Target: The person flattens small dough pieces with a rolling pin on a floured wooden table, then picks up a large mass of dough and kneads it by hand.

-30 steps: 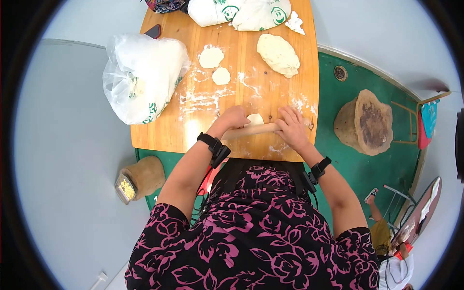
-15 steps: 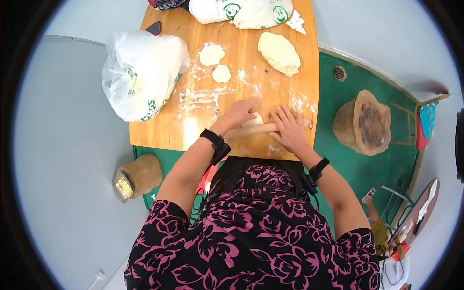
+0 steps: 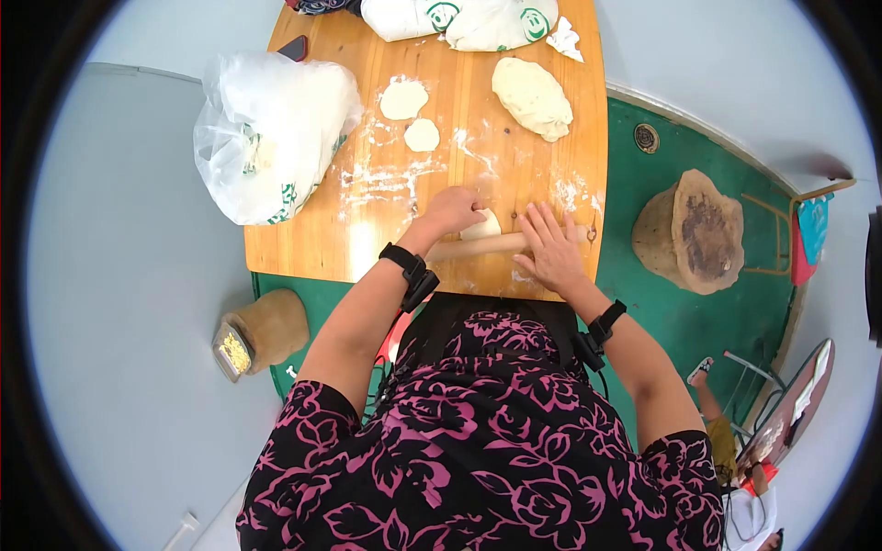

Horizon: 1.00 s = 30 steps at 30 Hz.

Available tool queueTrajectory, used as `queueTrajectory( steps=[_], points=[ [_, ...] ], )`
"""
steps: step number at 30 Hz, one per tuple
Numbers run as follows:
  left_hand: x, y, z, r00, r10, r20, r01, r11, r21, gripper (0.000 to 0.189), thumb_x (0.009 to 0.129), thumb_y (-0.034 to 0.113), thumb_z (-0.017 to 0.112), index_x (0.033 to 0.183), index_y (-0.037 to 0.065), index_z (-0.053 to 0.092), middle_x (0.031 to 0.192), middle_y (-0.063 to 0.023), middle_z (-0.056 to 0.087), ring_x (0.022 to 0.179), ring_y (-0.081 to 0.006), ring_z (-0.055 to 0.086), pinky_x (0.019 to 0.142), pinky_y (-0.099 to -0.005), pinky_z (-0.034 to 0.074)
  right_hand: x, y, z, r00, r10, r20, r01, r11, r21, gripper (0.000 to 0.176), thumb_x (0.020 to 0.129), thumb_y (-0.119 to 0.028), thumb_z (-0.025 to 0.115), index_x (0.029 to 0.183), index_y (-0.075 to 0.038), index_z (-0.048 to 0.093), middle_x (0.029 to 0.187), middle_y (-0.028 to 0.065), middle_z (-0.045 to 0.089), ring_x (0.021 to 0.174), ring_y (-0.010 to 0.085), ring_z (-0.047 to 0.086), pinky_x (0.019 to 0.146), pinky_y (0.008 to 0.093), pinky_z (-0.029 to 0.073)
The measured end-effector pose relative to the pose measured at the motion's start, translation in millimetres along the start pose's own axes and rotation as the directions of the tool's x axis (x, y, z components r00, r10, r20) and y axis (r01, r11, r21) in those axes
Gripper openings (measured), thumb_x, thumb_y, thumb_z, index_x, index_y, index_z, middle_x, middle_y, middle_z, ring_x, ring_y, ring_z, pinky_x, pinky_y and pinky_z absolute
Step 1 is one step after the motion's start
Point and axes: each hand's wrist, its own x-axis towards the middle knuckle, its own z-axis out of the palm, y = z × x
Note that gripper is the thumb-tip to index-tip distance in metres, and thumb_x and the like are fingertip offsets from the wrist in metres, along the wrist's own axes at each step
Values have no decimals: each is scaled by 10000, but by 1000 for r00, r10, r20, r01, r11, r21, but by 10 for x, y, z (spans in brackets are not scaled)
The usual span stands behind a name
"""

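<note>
My left hand [image 3: 454, 210] has its fingers curled and closed at the edge of a small dough round [image 3: 481, 226], partly covering it. Just on the near side of that round, a wooden rolling pin [image 3: 473, 247] lies crosswise on the table. My right hand [image 3: 554, 252] rests flat on the pin's right part, fingers stretched out and apart. Two flattened dough rounds, a larger one [image 3: 403, 97] and a smaller one [image 3: 422, 135], lie farther back. A big lump of dough [image 3: 533, 98] sits at the back right.
White flour streaks the wooden table [image 3: 303, 253]. A plastic bag [image 3: 276, 138] stands at its left edge, near a dark phone-like object [image 3: 294, 49]. More bags [image 3: 501, 23] lie at the far end. Stump stools [image 3: 707, 230] flank the table; another person's leg [image 3: 707, 395] shows at lower right.
A little more of the dough round shows beside my left fingers, which have shifted slightly. My right hand stays flat on the rolling pin.
</note>
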Motion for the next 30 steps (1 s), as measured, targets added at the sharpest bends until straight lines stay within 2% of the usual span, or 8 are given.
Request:
queueTrajectory(
  steps=[5, 10, 13, 16, 19, 22, 28, 30],
  points=[
    [11, 78, -1, 999, -39, -16, 39, 998, 53, 208, 717, 262, 649, 777, 63, 654, 785, -127, 648, 753, -287, 620, 664, -370, 481, 514, 100, -41, 992, 55, -118, -60, 998, -34, 627, 805, -547, 504, 1233, -89, 516, 1345, 142, 413, 1300, 290, 314, 1032, 544, 208],
    [-7, 69, 31, 998, -21, -67, 24, 998, 52, 222, 724, 253, 644, 806, 47, 643, 770, -136, 643, 751, -283, 618, 673, -363, 482, 260, 136, 3, 994, -64, -83, 70, 995, 68, 429, 754, -383, 633, 1067, -95, 574, 1294, 129, 469, 1270, 288, 368, 1033, 502, 235],
    [-79, 107, 11, 1000, 6, -29, -8, 997, -72, 248, 724, 242, 651, 842, 24, 630, 752, -140, 637, 705, -272, 615, 643, -353, 484, -41, 186, -42, 993, -99, -60, 107, 984, 142, 345, 681, -257, 709, 963, -105, 583, 1273, 114, 488, 1248, 295, 397, 1024, 483, 258],
    [-123, 111, 61, 988, -90, 127, 146, 820, -553, 270, 724, 222, 650, 871, -3, 617, 755, -141, 637, 660, -266, 611, 610, -348, 482, -232, 244, -128, 993, -87, -80, 99, 981, 170, 334, 653, -215, 724, 932, -99, 582, 1253, 105, 497, 1236, 285, 406, 1018, 460, 278],
    [-162, -22, 199, 987, -163, 1, 153, 927, -342, 195, 697, 143, 663, 844, 17, 645, 815, -179, 637, 770, -320, 618, 672, -390, 481, -247, 257, -99, 994, -54, -90, 70, 980, 184, 343, 641, -208, 733, 928, -94, 583, 1248, 108, 495, 1235, 282, 401, 1018, 450, 284],
    [-299, -43, 250, 983, -106, -147, 84, 985, -152, 221, 742, 213, 647, 814, 6, 629, 705, -143, 627, 622, -225, 616, 570, -332, 479, -125, 219, -95, 997, -33, -67, 45, 983, 180, 372, 660, -273, 723, 956, -93, 586, 1253, 121, 487, 1244, 286, 387, 1021, 465, 275],
    [-278, 92, 86, 969, -217, -118, 190, 960, -207, 198, 722, 214, 649, 769, 22, 651, 684, -151, 630, 653, -279, 621, 616, -365, 486, 306, 132, -72, 993, 28, -117, -26, 999, 21, 528, 759, -482, 586, 1084, -66, 573, 1280, 144, 463, 1261, 299, 360, 1031, 521, 226],
    [-161, 58, 113, 973, -151, -177, 132, 985, -113, 203, 720, 227, 655, 753, 27, 651, 687, -144, 635, 663, -281, 623, 622, -366, 486, 474, 200, -17, 988, 43, -146, -46, 999, -15, 559, 783, -505, 550, 1120, -60, 567, 1288, 144, 456, 1267, 292, 352, 1037, 527, 215]
  ],
)
